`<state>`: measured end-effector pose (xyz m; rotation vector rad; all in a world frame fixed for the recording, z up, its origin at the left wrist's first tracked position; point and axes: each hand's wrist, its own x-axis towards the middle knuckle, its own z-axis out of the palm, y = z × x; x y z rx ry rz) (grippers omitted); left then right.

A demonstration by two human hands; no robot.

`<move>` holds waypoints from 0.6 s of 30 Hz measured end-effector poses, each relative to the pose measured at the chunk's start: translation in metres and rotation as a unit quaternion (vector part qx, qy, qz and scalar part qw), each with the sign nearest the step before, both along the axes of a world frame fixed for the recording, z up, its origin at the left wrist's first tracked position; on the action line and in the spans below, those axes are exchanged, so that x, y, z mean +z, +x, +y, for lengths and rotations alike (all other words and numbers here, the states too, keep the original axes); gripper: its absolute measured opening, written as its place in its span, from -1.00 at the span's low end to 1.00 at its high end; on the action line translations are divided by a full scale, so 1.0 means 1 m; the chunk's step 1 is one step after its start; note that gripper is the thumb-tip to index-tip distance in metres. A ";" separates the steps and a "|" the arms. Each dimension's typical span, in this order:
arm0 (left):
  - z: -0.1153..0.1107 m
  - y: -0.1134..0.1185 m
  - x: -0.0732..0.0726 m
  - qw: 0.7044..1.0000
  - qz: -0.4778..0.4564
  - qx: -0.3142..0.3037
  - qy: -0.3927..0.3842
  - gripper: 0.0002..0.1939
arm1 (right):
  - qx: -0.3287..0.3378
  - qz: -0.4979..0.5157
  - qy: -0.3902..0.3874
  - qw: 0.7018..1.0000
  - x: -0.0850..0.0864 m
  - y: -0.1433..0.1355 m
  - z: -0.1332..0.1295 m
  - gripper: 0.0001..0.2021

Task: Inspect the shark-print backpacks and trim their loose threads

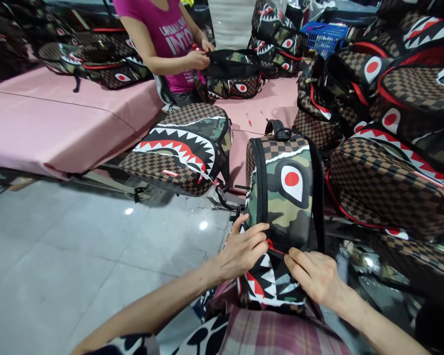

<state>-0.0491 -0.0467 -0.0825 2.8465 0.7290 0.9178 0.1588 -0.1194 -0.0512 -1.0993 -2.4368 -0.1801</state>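
A checked and camouflage backpack (290, 217) with a shark eye and teeth stands upright in front of me, against my lap. My left hand (240, 249) grips its side, with the fingertips on the dark strip by the red trim (276, 247). On the other end of that trim, my right hand (313, 276) pinches with closed fingers. Beneath the right fingers a pale grey pointed shape shows, perhaps small blades; I cannot make out whether the hand holds it. The backpack's black zipper (259, 180) curves down its left side.
Another shark-mouth backpack (181, 148) lies on the pink table (59, 118). Several more are piled at right (392, 182). Across the table a co-worker in a pink shirt (163, 39) handles an opened backpack (231, 74). A blue basket (323, 37) stands behind.
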 end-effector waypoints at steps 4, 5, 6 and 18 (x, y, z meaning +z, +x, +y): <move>-0.002 0.001 0.005 0.999 -0.028 0.012 -0.039 -0.83 | -0.005 0.008 0.007 1.000 -0.001 0.000 0.000 -0.75; -0.002 0.002 0.005 0.998 -0.044 0.019 -0.049 -0.88 | -0.006 0.009 0.006 1.000 -0.002 0.000 0.000 -0.75; -0.003 0.004 0.005 0.996 -0.060 0.027 -0.058 -0.92 | -0.005 0.010 0.003 1.000 -0.003 0.001 0.000 -0.75; -0.011 0.005 -0.004 0.999 -0.022 -0.007 -0.029 -0.87 | -0.008 -0.033 -0.013 0.999 -0.010 0.003 -0.004 -0.71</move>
